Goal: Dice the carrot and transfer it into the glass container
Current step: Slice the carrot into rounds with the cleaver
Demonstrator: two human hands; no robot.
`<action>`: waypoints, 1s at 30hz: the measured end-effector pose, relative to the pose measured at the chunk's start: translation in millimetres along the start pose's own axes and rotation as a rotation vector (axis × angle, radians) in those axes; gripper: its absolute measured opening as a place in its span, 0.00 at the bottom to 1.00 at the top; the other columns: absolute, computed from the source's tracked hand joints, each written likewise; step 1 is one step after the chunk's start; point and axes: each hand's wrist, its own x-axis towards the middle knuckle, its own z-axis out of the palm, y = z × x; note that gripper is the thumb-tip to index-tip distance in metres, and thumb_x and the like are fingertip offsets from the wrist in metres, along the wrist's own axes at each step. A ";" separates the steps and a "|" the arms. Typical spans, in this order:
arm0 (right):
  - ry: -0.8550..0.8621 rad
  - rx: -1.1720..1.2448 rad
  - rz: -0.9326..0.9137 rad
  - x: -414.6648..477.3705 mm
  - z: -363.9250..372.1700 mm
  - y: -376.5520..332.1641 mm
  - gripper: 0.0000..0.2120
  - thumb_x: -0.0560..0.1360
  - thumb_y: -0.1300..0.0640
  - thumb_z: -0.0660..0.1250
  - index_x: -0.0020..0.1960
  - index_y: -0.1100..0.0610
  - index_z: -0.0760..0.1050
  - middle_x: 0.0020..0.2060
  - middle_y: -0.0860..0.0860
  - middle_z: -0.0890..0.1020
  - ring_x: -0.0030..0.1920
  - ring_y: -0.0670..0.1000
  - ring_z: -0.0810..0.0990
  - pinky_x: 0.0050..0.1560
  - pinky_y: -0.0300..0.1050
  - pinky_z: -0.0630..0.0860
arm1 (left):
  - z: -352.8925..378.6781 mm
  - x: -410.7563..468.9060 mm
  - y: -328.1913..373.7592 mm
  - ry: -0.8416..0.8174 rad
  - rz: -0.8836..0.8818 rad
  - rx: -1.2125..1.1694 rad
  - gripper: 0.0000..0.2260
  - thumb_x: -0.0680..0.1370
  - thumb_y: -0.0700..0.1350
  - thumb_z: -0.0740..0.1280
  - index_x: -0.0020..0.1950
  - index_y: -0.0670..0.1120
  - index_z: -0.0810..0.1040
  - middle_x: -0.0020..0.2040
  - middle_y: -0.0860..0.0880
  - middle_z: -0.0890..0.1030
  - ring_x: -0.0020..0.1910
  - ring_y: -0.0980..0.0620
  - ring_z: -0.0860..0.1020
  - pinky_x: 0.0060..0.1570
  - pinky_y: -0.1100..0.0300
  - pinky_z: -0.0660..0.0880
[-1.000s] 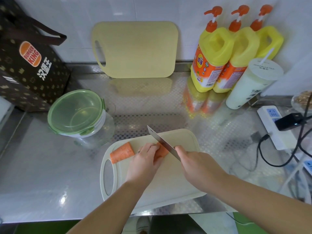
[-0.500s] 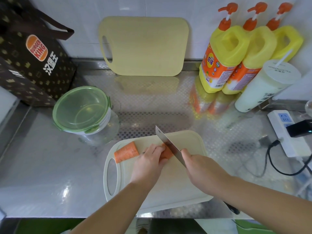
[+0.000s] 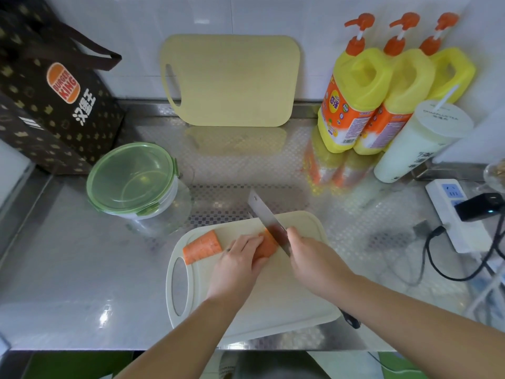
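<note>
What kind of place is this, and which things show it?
Probably a kitchen: a steel counter against a tiled wall, a carrot under a knife on a cutting board, and yellow pump bottles, likely dish soap, at the back.

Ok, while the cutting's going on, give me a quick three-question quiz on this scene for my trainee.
1. True or false: the green lid is on the glass container.
2. The knife is: A) gripped by the right hand; B) lying loose; C) out of view.
3. How many orange pieces lie on the white cutting board?

Key: 1 true. 2 A. 3 two: the held carrot piece under the left hand, and the loose carrot piece.
</note>
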 end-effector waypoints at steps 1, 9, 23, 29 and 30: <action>0.021 -0.018 -0.003 -3.4 -2.3 1.5 0.11 0.79 0.65 0.54 0.61 0.58 0.63 0.30 0.46 0.67 0.26 0.44 0.64 0.24 0.40 0.57 | -0.2 -2.6 -0.2 -0.001 -0.017 -0.012 0.18 0.76 0.45 0.69 0.65 0.45 0.75 0.61 0.51 0.76 0.58 0.50 0.75 0.57 0.55 0.74; 0.015 -0.198 -0.085 -26.6 -6.1 0.3 0.21 0.77 0.66 0.54 0.69 0.57 0.58 0.37 0.48 0.70 0.35 0.53 0.72 0.32 0.45 0.65 | 0.0 -4.1 0.1 0.035 -0.048 -0.055 0.16 0.74 0.44 0.71 0.61 0.44 0.78 0.58 0.50 0.79 0.55 0.50 0.78 0.54 0.54 0.76; 0.011 -0.235 -0.127 -30.8 -10.1 -8.7 0.28 0.76 0.68 0.53 0.74 0.58 0.50 0.37 0.49 0.69 0.33 0.52 0.69 0.26 0.39 0.57 | 0.4 -3.5 -1.8 0.042 -0.012 -0.043 0.15 0.74 0.43 0.71 0.59 0.44 0.79 0.56 0.50 0.79 0.52 0.49 0.79 0.50 0.54 0.78; -0.001 -0.233 -0.122 -30.5 -12.6 -9.6 0.25 0.77 0.68 0.53 0.72 0.58 0.54 0.39 0.49 0.70 0.35 0.52 0.69 0.26 0.38 0.56 | -0.1 -3.1 -2.2 0.047 0.000 -0.019 0.15 0.72 0.42 0.73 0.58 0.43 0.79 0.54 0.50 0.80 0.49 0.48 0.80 0.46 0.56 0.78; -0.010 -0.230 -0.116 -30.4 -13.3 -9.6 0.25 0.76 0.68 0.53 0.72 0.58 0.54 0.38 0.49 0.68 0.35 0.52 0.69 0.26 0.38 0.56 | -0.1 -3.2 -2.5 0.045 0.006 -0.010 0.15 0.72 0.42 0.73 0.58 0.43 0.79 0.53 0.50 0.80 0.48 0.48 0.80 0.45 0.56 0.78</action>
